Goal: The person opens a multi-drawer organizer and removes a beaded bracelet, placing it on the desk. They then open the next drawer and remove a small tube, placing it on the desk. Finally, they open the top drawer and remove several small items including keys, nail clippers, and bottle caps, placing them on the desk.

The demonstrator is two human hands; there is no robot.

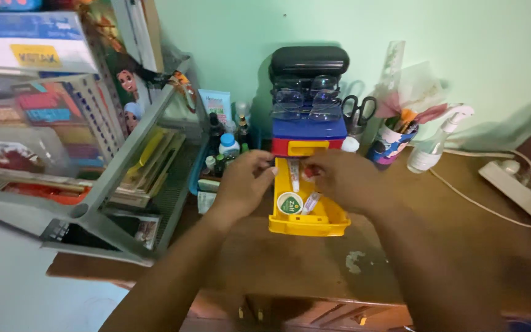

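Nearest me, the wooden desk (pixel 314 270) edge with a pale scuffed patch. On it, a yellow plastic drawer (pixel 307 222) pulled well out of its small organizer. Inside the drawer: a round green-and-white tin (pixel 289 203), a small tube (pixel 310 202) just beside it, another white tube (pixel 294 174) further back.

My left hand (pixel 245 182) grips the drawer's left wall, fingers curled over the rim, thumb toward the inside. My right hand (pixel 339 178) sits over the drawer's back right part, fingertips bunched together around something small and reddish; can't tell what it is, too blurred.

Behind my hands, the blue-and-red mini drawer unit (pixel 309 135) with eyeglasses (pixel 307 98) and a black glasses case (pixel 309 60) on top. Left of it, small bottles (pixel 228 146) and a grey metal file rack (pixel 124 178). Right of it, scissors (pixel 358 110), a pen cup (pixel 389 145), a clear spray bottle (pixel 431 147), and a white power strip (pixel 517 184) by the green wall.
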